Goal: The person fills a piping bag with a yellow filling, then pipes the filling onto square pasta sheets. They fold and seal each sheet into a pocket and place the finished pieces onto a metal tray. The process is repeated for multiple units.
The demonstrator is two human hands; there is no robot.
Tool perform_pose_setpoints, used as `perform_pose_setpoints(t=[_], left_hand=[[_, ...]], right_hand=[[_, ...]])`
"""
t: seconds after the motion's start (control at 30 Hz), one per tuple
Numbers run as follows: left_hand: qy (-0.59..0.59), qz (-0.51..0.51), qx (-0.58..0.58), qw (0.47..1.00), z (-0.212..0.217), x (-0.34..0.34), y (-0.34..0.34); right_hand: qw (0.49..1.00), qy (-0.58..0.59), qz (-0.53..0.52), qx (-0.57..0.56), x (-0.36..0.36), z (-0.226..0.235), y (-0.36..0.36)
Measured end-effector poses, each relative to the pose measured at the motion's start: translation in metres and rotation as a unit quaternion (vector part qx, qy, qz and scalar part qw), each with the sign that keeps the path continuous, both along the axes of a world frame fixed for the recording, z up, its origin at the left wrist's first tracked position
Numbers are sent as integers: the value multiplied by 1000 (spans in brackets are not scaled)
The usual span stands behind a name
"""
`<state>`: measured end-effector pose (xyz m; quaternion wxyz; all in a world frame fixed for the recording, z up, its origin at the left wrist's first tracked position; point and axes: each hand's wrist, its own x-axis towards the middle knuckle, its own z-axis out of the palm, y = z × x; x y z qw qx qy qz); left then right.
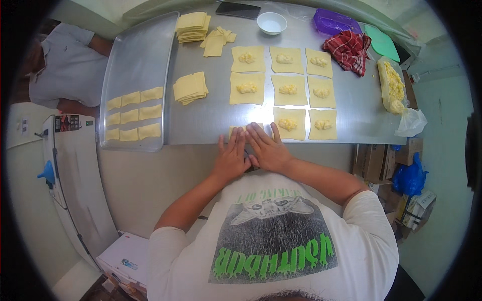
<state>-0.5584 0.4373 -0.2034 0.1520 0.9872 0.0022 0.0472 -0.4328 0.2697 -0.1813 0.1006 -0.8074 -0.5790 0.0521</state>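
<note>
At the table's near edge, a piece of pale dough (244, 126) lies mostly hidden under my fingertips. My left hand (231, 159) rests on its left part, fingers stretched out. My right hand (269, 153) lies flat over its right part, fingers extended, touching the left at the tips. Neither hand grips anything. Just right of my right hand is a dough square with a mound of yellowish filling (288, 124). Several more filled dough squares (247, 88) are laid out in rows beyond and to the right.
On the left, a metal baking tray (135, 65) holds several folded pastries (129, 115). Stacked dough sheets (191, 88) stand beside it. Farther back are a white bowl (271, 23), purple container (335, 22), red checked cloth (347, 50) and filling tub (391, 83). Another person (70, 65) is at far left.
</note>
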Motion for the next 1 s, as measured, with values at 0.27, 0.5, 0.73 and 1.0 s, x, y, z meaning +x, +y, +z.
perform_pose_setpoints(t=[0.27,0.5,0.73,1.0], left_hand=[[-10,35,-19,999,7,1,-11],[-71,92,-157,981,22,30,42],[105,29,-135,985,61,55,54],[120,1,-276,953,70,62,61]], right_hand=[[1000,14,-1,28,7,5,-2],[982,100,-70,142,45,23,16],[996,72,22,44,50,15,43],[970,169,44,-166,62,33,75]])
